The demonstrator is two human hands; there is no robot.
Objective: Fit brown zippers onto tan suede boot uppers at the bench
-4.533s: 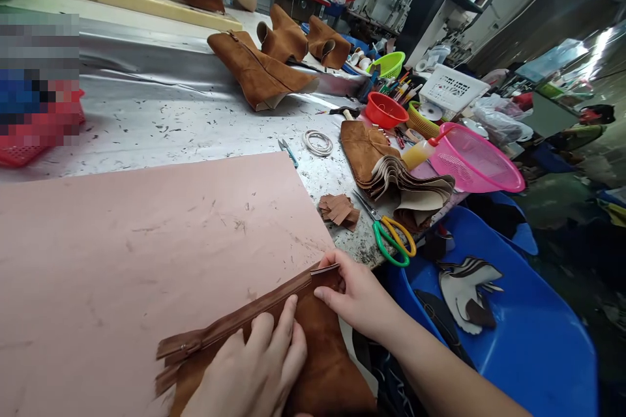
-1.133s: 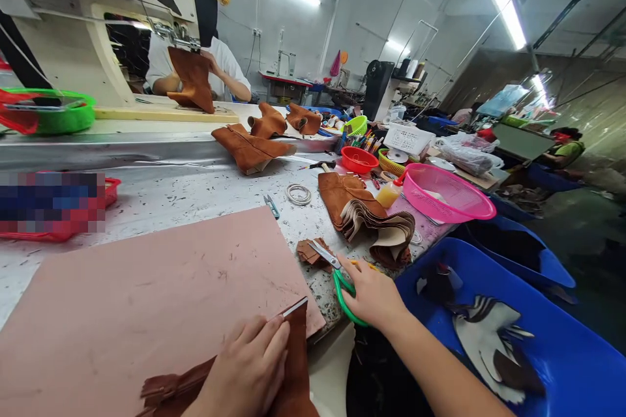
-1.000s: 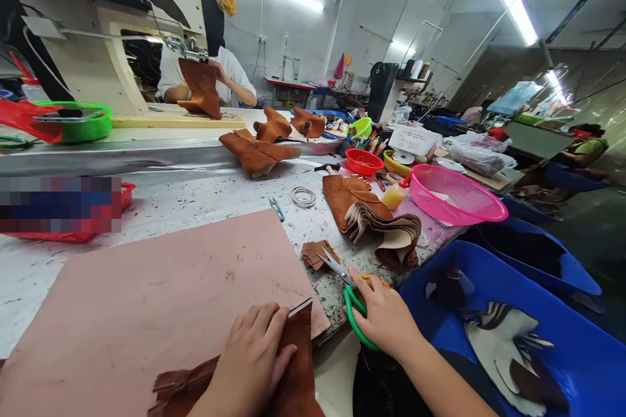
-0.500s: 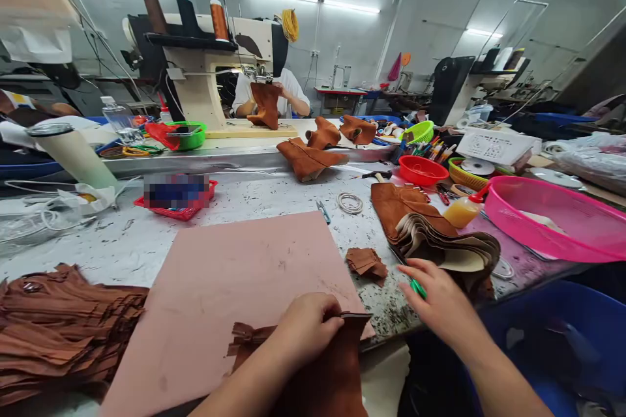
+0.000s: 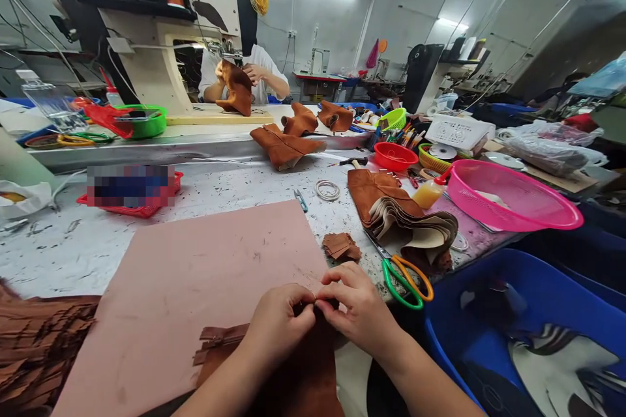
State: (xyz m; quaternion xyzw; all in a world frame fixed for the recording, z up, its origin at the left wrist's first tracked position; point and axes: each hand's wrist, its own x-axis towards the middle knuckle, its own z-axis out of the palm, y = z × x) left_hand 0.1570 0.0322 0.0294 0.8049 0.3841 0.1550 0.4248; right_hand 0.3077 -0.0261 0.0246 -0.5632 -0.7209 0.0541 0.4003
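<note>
Both hands meet at the top edge of a brown leather piece (image 5: pixel 303 371) near the front of the pink board (image 5: pixel 220 260). My left hand (image 5: pixel 286 316) pinches that edge between thumb and fingers. Fingertips touching it, my right hand (image 5: pixel 355 303) pinches the same edge from the right. A zipper strip (image 5: pixel 222 333) lies along the leather's left part. Scissors (image 5: pixel 405 280) with one green and one orange handle rest at the table edge, right of my right hand. Small brown scraps (image 5: pixel 341 246) lie just beyond the hands.
Stacked brown leather pieces (image 5: pixel 386 199) lie at the right, before a pink basket (image 5: pixel 513 199). More brown strips (image 5: pixel 44 345) are at the left. A blue tub (image 5: pixel 489 339) stands below right. Across the table, a person (image 5: pixel 264 71) holds leather at a sewing machine (image 5: pixel 161 58).
My right hand has moved left from the scissors to the leather edge beside my left hand, leaving the scissors in full view. The camera view has shifted right.
</note>
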